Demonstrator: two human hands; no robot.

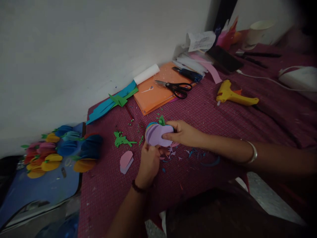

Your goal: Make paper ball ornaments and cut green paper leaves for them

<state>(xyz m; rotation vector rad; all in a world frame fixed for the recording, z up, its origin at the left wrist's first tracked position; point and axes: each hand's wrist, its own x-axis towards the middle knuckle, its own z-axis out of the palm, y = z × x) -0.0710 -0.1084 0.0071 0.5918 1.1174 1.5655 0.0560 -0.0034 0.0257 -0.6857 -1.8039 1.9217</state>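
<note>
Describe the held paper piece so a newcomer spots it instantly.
Over the maroon table, nearer than the orange sheets, is the right hand. It holds the paper piece: layered, lilac in front, its green tip setting it apart from the flat cutouts lying to its left.

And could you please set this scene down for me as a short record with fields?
Right hand: grips a layered paper shape, lilac side showing
Left hand: at the shape's lower edge; exact grip unclear
Tools: scissors and cutter on orange sheets; yellow glue gun on the checked cloth
Scraps: green bits left of the hands
Cut-outs: pink one overlapping a lilac one
Far left: colourful layered shapes on a blue surface
</note>
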